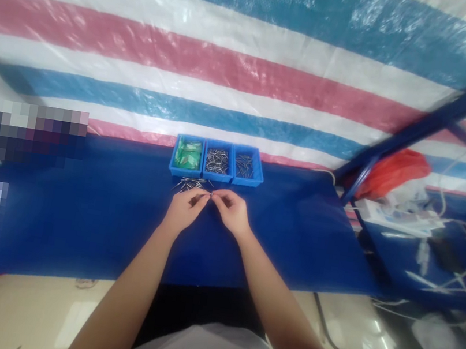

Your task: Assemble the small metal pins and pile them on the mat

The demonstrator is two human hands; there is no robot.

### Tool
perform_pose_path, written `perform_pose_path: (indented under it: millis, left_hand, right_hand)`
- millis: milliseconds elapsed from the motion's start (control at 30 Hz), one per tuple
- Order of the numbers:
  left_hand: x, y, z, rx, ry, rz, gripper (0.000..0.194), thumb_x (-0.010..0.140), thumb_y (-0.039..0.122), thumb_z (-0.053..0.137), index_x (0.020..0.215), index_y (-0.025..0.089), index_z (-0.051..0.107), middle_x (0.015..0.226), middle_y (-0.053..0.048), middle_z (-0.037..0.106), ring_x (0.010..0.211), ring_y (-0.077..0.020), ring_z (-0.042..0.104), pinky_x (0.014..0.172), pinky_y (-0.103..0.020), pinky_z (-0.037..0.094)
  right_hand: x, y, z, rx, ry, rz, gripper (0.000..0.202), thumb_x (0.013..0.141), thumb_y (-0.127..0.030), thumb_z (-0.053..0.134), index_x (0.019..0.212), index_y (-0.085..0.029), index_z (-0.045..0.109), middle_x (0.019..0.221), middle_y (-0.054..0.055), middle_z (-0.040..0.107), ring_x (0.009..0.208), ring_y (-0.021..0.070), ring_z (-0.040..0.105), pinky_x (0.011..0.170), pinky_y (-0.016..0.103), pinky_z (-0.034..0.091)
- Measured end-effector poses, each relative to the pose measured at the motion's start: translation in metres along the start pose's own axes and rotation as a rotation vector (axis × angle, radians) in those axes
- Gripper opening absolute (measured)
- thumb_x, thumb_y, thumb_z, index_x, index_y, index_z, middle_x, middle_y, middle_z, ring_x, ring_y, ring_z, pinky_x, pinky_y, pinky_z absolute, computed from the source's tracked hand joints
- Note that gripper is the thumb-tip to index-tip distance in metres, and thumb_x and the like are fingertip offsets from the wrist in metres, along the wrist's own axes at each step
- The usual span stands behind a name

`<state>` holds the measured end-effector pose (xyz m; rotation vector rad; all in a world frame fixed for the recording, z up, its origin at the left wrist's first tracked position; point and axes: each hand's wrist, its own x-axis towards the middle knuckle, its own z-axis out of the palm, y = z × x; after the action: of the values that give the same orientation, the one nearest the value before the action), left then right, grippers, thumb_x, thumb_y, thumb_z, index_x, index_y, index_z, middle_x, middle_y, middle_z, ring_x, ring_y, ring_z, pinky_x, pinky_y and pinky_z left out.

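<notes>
Three blue bins stand side by side at the back of the blue table. Green plastic packets fill the left bin (172, 161). Many short metal pins (217, 161) lie in the middle bin, and fewer thin metal pieces (244, 166) in the right bin (253, 183). A loose pile of metal pins (191, 183) rests on the table before the left bin. Just in front of the bins, my left hand (186, 205) and my right hand (232, 209) meet with fingertips pinched together. Whatever is between the fingertips is too small to make out.
The blue table (92, 206) runs along a striped plastic sheet (231, 69). A blue metal frame (415, 126) slants at the right. Beyond it are a red bag (400, 170), a white power strip (401, 218) and cables. Blurred-out patches cover the far left.
</notes>
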<state>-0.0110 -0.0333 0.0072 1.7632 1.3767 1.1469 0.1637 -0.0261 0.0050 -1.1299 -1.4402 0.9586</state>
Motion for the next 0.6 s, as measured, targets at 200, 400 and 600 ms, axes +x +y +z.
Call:
perform_pose_path:
  millis: [200,400,600]
  left_hand:
    - [0.0003,-0.0039,0.0032,0.021,0.019,0.041,0.022,0.087,0.037,0.069,0.102,0.024,0.077,0.067,0.003,0.066,0.058,-0.0092,0.056,0.064,-0.023,0.048]
    - [0.0010,-0.0032,0.0034,0.068,-0.022,0.076,0.021,0.087,0.035,0.070,0.103,0.024,0.078,0.077,0.000,0.072,0.064,-0.0107,0.061,0.069,-0.024,0.052]
    - [0.0011,-0.0010,0.0016,0.080,0.007,0.017,0.027,0.095,0.042,0.059,0.103,0.023,0.076,0.080,-0.002,0.074,0.067,-0.0128,0.066,0.071,-0.025,0.052]
  right_hand:
    - [-0.0025,-0.0001,0.0015,0.055,-0.038,0.002,0.028,0.088,-0.047,0.072,0.098,-0.021,0.068,0.092,0.007,0.078,0.086,0.0216,0.076,0.084,0.037,0.060]
    - [-0.0032,0.0007,0.0006,0.034,-0.148,0.071,0.031,0.092,-0.049,0.066,0.108,-0.022,0.062,0.080,0.002,0.078,0.069,0.0179,0.072,0.073,0.033,0.058]
    - [-0.0017,0.0005,0.0025,0.086,-0.084,0.090,0.033,0.089,-0.054,0.067,0.099,-0.022,0.065,0.082,0.004,0.078,0.076,0.0199,0.075,0.074,0.033,0.060]
